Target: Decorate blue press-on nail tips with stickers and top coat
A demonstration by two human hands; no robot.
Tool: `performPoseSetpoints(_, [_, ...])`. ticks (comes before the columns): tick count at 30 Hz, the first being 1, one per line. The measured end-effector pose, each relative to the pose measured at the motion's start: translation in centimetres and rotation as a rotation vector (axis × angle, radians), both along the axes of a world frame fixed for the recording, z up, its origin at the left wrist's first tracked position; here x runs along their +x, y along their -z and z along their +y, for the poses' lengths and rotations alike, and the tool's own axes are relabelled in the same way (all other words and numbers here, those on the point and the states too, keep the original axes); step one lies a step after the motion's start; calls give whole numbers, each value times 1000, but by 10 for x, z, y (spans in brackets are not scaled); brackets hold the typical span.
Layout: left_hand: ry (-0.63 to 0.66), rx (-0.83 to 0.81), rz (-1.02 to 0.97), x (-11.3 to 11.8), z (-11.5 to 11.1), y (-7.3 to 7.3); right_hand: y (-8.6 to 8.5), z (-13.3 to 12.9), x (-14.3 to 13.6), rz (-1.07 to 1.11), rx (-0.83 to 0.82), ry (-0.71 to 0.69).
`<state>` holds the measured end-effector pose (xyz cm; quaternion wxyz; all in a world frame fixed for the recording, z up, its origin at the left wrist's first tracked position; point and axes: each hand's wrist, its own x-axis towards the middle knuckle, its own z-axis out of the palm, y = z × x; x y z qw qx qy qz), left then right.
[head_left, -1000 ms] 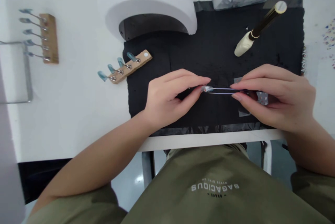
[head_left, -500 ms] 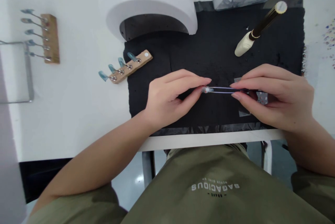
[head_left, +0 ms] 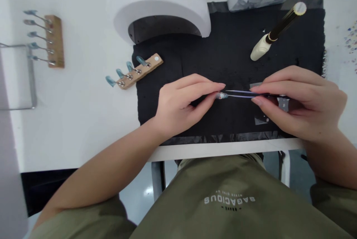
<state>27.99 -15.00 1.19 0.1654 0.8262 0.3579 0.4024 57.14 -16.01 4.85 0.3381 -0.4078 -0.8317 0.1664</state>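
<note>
Between thumb and fingertips, my left hand (head_left: 185, 103) pinches a small decorated false nail (head_left: 222, 96), bluish with pale and reddish specks; its inner end is hidden by the fingers. My right hand (head_left: 301, 101) is closed around a pair of tweezers (head_left: 240, 94) with slim lilac arms. The tweezer tips are slightly apart and point left, right beside the nail; whether they touch it I cannot tell. Under my right hand, partly covered, lie clear pieces of film (head_left: 260, 120) with small bits on them.
A white nail lamp (head_left: 167, 6) stands at the back. Wooden stands with bluish nail tips are at the left, one (head_left: 142, 70) on the black mat's (head_left: 228, 53) edge, another (head_left: 57, 41) farther out. A cream bottle with dark cap (head_left: 260, 47) and a clear bin (head_left: 251, 0) stand back right.
My right hand has shifted slightly right with the tweezers, and their tips have drawn back a little from over the nail. My left hand stays nearly still.
</note>
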Motion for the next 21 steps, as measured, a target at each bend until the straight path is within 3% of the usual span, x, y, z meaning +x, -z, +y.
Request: performPoseSetpoints(21, [2,8,-25,1,-1,-1,5,2,-3,7,-4,-52])
